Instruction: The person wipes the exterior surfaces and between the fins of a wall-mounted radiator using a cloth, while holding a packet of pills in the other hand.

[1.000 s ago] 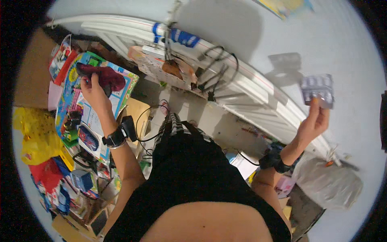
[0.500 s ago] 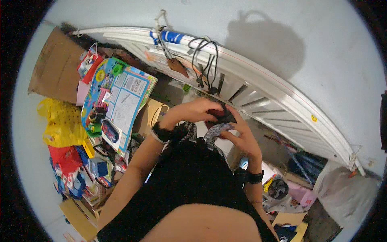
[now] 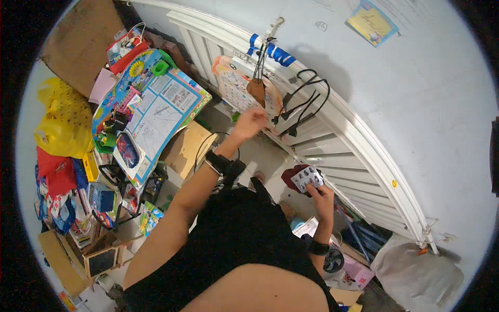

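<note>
My right hand [image 3: 322, 200] grips a small folded piece of cloth [image 3: 306, 179], with a white part printed with dark figures over a dark red part. It is held just in front of the white slatted gate. My left hand [image 3: 251, 123] is raised farther forward and apart from the cloth. Its fingers look curled but are smeared by motion. Nearest to it are a brown flat piece [image 3: 256, 92] on thin cords and a printed bag with orange edges [image 3: 228, 86], both hanging on the gate.
The white gate [image 3: 358, 140] curves across the front, with black cables [image 3: 306, 99] looped over its rail. Left stand a colourful folding board [image 3: 161, 114], a yellow plastic bag [image 3: 65, 119] and a cardboard box [image 3: 83, 47]. A grey plastic bag [image 3: 416, 273] and small fan [image 3: 332, 260] lie right.
My hands, together on the bunched cloth before, are now apart. The left has let go and moved forward; the right keeps the cloth, farther right and lower. The view has shifted.
</note>
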Tool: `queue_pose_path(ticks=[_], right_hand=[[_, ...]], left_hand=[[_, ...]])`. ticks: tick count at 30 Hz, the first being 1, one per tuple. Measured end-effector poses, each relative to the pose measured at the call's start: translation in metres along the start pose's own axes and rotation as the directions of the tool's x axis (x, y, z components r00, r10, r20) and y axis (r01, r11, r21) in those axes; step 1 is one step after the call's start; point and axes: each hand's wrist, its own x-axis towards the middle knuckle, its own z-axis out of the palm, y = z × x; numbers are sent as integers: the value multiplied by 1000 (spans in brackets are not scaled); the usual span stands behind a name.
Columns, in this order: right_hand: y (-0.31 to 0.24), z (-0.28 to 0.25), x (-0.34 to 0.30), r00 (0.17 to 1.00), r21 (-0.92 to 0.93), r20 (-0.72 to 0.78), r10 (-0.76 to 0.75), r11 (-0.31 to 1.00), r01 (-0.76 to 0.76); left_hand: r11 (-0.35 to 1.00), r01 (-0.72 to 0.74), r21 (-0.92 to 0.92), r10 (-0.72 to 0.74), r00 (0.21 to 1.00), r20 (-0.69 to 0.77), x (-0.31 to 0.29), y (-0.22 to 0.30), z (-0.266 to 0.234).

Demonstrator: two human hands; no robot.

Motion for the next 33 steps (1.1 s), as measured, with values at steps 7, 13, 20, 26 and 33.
queue_pose_path(ticks=[7,13,20,26,33], right_hand=[[-27,24,-18,1000,-145,-14,6,989,-8],[-19,22,-44,993,-130,-122,11,991,-27],[-23,36,-64,964,-49,-254,79,994,-94],[-31,39,-56,984,-29,-160,81,996,-86],[-27,46,-42,996,-129,-81,34,991,-44]], left_hand=[[989,-61,138,115,900,-421,48,-13,-34],[939,-63,337,187,918,-349,74,7,-25],[948,-93,305,191,932,-309,48,4,-25],[955,-56,292,138,954,-266,29,15,-76],[780,-295,551,517,800,-304,55,48,-182]])
